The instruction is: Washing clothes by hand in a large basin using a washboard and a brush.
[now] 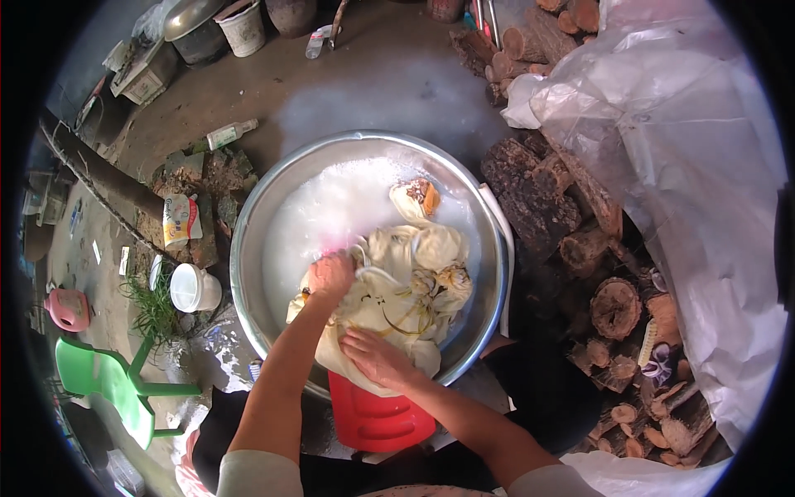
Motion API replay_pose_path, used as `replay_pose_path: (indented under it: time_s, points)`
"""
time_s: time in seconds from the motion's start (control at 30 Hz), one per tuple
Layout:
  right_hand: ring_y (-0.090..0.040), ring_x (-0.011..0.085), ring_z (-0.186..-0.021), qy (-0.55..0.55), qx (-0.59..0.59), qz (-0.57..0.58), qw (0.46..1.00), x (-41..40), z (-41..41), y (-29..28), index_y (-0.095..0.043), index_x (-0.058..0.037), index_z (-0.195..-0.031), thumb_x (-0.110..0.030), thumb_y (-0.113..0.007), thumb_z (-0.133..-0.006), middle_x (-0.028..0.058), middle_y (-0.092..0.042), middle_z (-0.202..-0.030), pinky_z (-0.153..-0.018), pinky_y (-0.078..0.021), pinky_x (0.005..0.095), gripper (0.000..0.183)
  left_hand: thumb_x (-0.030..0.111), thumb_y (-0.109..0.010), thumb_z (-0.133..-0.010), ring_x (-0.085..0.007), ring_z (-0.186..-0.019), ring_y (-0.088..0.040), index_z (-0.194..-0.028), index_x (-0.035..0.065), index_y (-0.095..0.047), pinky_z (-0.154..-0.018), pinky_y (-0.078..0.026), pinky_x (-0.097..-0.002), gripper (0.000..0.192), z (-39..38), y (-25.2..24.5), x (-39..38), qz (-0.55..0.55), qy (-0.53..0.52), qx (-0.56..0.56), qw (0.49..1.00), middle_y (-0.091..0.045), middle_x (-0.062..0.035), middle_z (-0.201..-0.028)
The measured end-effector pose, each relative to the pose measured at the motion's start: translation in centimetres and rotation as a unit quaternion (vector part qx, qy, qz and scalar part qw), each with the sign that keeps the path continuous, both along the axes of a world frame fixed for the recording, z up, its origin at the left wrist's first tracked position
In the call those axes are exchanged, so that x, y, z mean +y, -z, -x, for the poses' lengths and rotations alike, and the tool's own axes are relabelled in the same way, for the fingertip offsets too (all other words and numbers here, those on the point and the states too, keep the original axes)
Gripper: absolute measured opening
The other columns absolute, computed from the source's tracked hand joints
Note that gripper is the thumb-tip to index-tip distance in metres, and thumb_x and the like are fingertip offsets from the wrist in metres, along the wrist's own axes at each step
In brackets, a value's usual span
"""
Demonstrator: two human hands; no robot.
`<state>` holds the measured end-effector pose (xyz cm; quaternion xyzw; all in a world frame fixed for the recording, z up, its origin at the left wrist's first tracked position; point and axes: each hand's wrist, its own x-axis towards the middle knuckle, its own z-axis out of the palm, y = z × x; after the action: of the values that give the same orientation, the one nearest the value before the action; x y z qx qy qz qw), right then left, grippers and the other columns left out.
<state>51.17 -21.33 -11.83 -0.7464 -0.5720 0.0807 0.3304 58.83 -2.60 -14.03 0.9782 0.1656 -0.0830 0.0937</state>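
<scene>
A large round metal basin (pixel 248 310) holds foamy water and a bunched cream cloth (pixel 391 304) with yellow and brown patterns. My left hand (pixel 332 273) is closed on something at the cloth's upper left edge; a bit of pink shows just beyond its fingers, and what it grips is partly hidden. My right hand (pixel 376 357) lies spread with its palm down on the cloth's near part, its fingers pointing left. Beneath the cloth's near edge, a red ridged plastic board (pixel 382 422) leans out of the basin towards me.
Cut logs (pixel 615 307) and plastic sheeting (pixel 683 155) lie at the right. A white hose (pixel 504 248) runs along the basin's right rim. At the left stand a white bucket (pixel 195 289) and a green plastic chair (pixel 118 379); a glass bottle (pixel 231 134) lies beyond them.
</scene>
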Motion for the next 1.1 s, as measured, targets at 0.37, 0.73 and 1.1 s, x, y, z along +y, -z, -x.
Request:
replay_pose_path:
  time_s: [0.37,0.73,1.1]
  points:
    - [-0.057,0.0314,-0.107,0.517,0.149,-0.022,0.843,-15.1,-16.3,11.6,-0.054,-0.0038,-0.119,-0.023,-0.072,-0.075,0.0195,-0.058,-0.117,-0.091,-0.0449,0.0377,0.052,0.036,-0.041,-0.090,-0.0442,-0.100,-0.056,-0.105,0.0025,-0.059,-0.084,-0.044,-0.0494,0.041,7.6,11.4,8.8,0.300,-0.282,-0.090,0.907,-0.061,-0.0269,-0.100]
    - [-0.064,0.0185,-0.086,0.264,0.246,-0.093,0.928,-1.6,-9.8,-15.4,-0.059,-0.0022,-0.103,-0.018,-0.072,-0.080,0.0138,-0.065,-0.097,-0.070,-0.0528,0.0311,0.031,0.027,-0.043,-0.091,-0.0409,-0.094,-0.057,-0.106,0.0043,-0.054,-0.080,-0.044,-0.0473,0.029,10.7,4.9,7.6,0.265,-0.322,-0.188,0.889,-0.060,-0.0248,-0.096]
    - [-0.028,0.0426,-0.133,0.428,0.032,0.151,0.890,-4.0,2.0,-1.1,-0.027,0.0080,-0.137,-0.023,-0.056,-0.085,0.0272,-0.024,-0.144,-0.106,-0.0239,0.0548,0.067,0.042,-0.056,-0.084,-0.0299,-0.123,-0.037,-0.123,0.0106,-0.049,-0.101,-0.027,-0.0486,0.051,11.9,-5.8,-9.0,0.102,0.120,-0.041,0.987,-0.041,-0.0138,-0.132]
